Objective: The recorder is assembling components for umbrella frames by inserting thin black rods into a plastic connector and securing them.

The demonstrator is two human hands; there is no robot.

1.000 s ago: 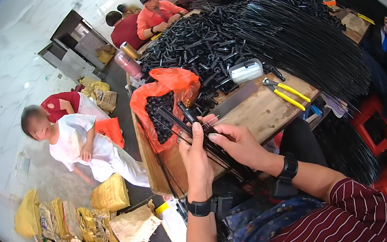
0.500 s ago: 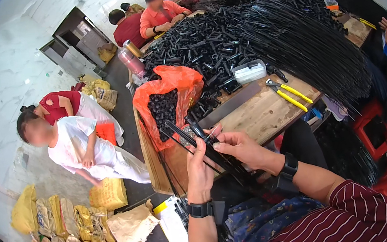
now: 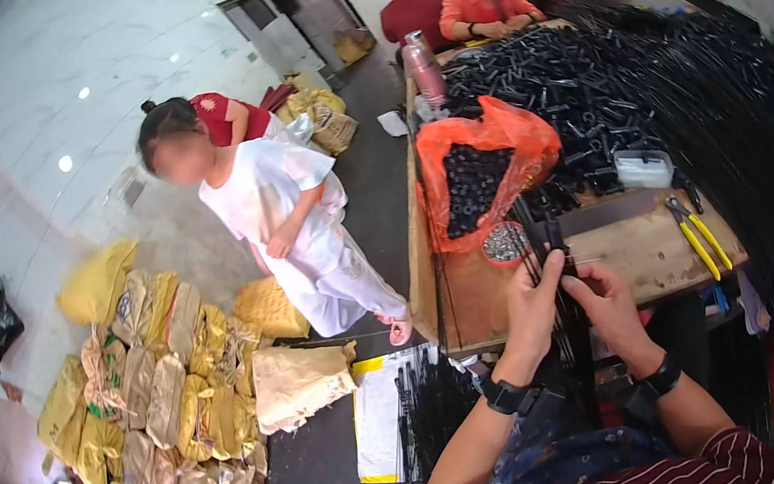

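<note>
My left hand is closed around a bundle of thin black rods that hangs down over the bench's front edge. At the top of these rods is a dark fitting. My right hand pinches at the rods just below that fitting, thumb and fingertips together; any small piece between them is too fine to make out. Just beyond my left hand sits a red-rimmed bowl of small metal pieces. Behind it an orange plastic bag holds small round black parts.
Yellow-handled pliers and a clear plastic box lie on the wooden bench. A heap of black tubular parts and long black rods covers its far side. A person in white stands left, near stacked sacks.
The view has swung left, so the scene sits farther right. My hands have drawn closer together on the rods, which now hang more upright. The bowl shows more plainly.
</note>
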